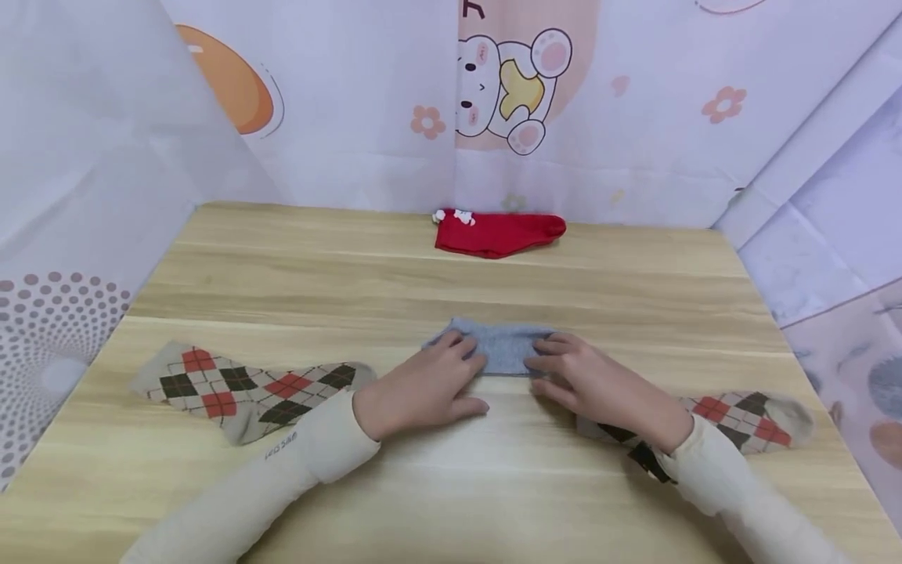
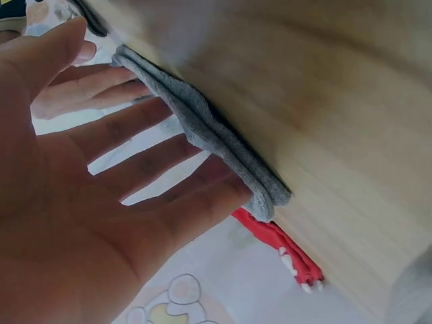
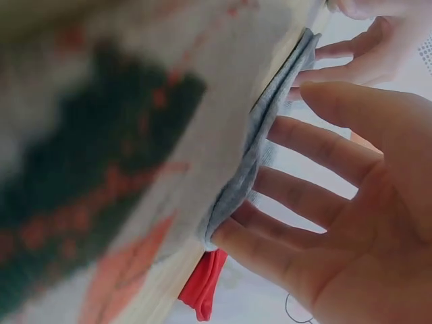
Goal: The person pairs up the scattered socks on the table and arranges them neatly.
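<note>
A grey-blue sock lies flat near the middle of the table, running sideways. My left hand touches its left end from above, fingers spread and thumb apart from the cloth. At the other end, my right hand rests its fingertips on the sock. In the left wrist view, the extended fingers press along the layered grey sock. The right wrist view likewise has separated, nearly straight fingers against the cloth. Neither thumb pinches the fabric.
An argyle sock lies left of my left forearm. Another argyle sock is partly hidden under my right wrist. Farther back, a red sock with white decorations lies near the table's far edge. Printed curtains hang behind the wooden table.
</note>
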`<state>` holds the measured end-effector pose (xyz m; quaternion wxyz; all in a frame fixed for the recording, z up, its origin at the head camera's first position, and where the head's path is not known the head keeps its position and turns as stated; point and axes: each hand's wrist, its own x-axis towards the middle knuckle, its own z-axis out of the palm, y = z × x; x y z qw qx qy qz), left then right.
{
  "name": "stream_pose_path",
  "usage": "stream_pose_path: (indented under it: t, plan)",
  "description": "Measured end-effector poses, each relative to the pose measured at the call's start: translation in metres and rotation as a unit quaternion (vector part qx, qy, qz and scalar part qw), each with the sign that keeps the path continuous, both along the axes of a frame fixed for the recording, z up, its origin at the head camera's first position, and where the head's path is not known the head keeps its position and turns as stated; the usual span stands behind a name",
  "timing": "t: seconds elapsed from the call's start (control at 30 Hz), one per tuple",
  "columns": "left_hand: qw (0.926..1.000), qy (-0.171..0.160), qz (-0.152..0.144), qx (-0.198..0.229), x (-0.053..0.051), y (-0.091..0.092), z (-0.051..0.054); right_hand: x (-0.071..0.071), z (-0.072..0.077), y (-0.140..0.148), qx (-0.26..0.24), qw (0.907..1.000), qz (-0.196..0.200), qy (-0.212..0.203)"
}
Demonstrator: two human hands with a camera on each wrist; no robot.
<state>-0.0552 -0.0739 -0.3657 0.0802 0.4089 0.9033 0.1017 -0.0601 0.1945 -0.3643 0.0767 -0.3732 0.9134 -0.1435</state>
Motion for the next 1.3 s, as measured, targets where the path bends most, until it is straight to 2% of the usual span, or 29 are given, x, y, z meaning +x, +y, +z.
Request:
stream_pose_path:
  t: [0.27, 0.5, 0.63, 0.87, 0.93, 1.03, 1.23, 1.3]
  plan:
    - [0.9994, -0.034, 0.008, 0.001, -0.026, -0.004, 0.004, -0.028, 0.001, -0.004, -0.007, 0.9999, 0.005, 0.011]
    - [0.998, -0.051, 0.036, -0.008, -0.054, -0.008, -0.001, -0.053, -0.004, -0.012, -0.015, 0.9998, -0.01, 0.002]
    - [0.9975, -0.051, 0.047, -0.013, -0.074, -0.004, -0.004, -0.07, -0.005, -0.012, -0.022, 0.9996, -0.016, 0.002]
    - [0.9987, -0.033, 0.037, -0.015, -0.106, 0.005, -0.001, -0.1, 0.0, -0.01, -0.011, 0.9991, -0.04, 0.008]
    - [0.9982, -0.037, 0.044, -0.017, -0.111, 0.006, 0.001, -0.108, 0.002, -0.012, -0.012, 0.9989, -0.044, 0.008]
    - [0.9972, -0.044, 0.056, -0.021, -0.111, 0.008, 0.002, -0.115, 0.004, -0.012, -0.014, 0.9987, -0.05, 0.0]
    - [0.9966, -0.051, 0.063, -0.013, -0.113, 0.014, 0.003, -0.117, 0.003, -0.011, -0.015, 0.9977, -0.065, -0.013]
    - [0.9972, -0.041, 0.062, -0.01, -0.114, 0.015, 0.003, -0.116, 0.001, -0.01, -0.013, 0.9974, -0.07, -0.01]
